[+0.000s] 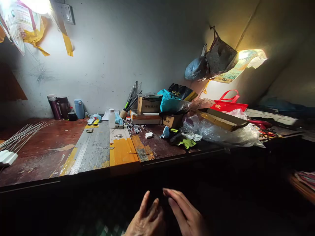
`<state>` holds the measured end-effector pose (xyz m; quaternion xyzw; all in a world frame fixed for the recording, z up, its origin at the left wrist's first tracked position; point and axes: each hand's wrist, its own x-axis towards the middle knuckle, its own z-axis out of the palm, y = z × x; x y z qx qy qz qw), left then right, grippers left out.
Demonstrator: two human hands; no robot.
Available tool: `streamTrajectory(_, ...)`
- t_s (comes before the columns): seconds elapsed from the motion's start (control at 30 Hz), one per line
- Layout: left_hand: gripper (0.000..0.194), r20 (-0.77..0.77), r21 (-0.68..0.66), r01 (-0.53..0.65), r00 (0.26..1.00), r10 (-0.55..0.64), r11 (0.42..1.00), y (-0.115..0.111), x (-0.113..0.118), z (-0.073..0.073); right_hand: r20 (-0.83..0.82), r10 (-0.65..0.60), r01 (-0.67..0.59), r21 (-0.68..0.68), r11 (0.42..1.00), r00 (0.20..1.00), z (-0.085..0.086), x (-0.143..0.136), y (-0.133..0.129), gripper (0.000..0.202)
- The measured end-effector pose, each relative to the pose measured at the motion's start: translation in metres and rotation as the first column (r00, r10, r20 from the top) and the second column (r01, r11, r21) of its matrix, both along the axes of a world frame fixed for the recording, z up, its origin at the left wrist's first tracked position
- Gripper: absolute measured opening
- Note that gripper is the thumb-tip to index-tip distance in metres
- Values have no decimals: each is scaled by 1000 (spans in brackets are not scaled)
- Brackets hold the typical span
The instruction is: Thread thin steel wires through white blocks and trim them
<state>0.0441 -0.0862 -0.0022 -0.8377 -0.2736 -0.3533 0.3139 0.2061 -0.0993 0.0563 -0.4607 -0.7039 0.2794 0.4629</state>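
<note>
Both of my hands are raised in the dark space before the bench's front edge, below the tabletop in the picture. My left hand [147, 218] has one finger pointing up and apart, another partly bent; nothing shows in it. Close by on its right, my right hand [185, 211] stretches its fingers toward the left hand, with a gap between the upper fingers and the lower digit. No held thing is visible there. The hands look apart. Nearest on the bench [124, 152] above them lie thin dark rods [144, 154] near the orange-taped edge.
Left, long thin wires [27, 134] stick out of a white block [8, 157]. A steel ruler [80, 155], white bottle [111, 118] and blue flask [79, 108] stand or lie farther right. Cardboard boxes [150, 104], plastic bags [221, 132] and a red bag [230, 105] crowd the right.
</note>
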Motion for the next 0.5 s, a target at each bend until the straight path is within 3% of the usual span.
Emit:
streamTrajectory(0.07, 23, 3, 51, 84, 996, -84, 995, 3, 4, -8, 8, 159, -156, -156, 975, 987, 12, -13, 24, 26)
streamTrajectory(0.17, 22, -59, 23, 139, 989, -137, 990, 5, -4, -7, -72, 376, -376, -354, 856, 924, 20, -28, 54, 26)
streamTrajectory(0.27, 26, 3, -119, 219, 976, -220, 969, 5, -23, -16, -186, 361, -406, -414, 815, 914, 20, -34, 76, 27)
streamTrajectory(0.33, 34, 305, -293, 246, 940, -153, 924, 4, -34, -26, -243, 305, -382, -396, 835, 921, 20, -35, 88, 29)
streamTrajectory(0.37, 37, 490, -418, 289, 870, -54, 861, 4, -37, -30, -266, 299, -385, -379, 841, 916, 21, -36, 94, 31)
streamTrajectory(0.4, 40, 637, -553, 378, 767, 84, 742, 5, -38, -33, -285, 310, -402, -371, 837, 907, 22, -38, 99, 32)
streamTrajectory(0.43, 42, 722, -643, 509, 653, 231, 572, 5, -38, -34, -299, 330, -427, -367, 826, 895, 23, -40, 104, 33)
streamTrajectory(0.5, 45, 753, -610, 766, 483, 446, 201, 8, -34, -31, -303, 365, -461, -369, 807, 880, 24, -47, 113, 32)
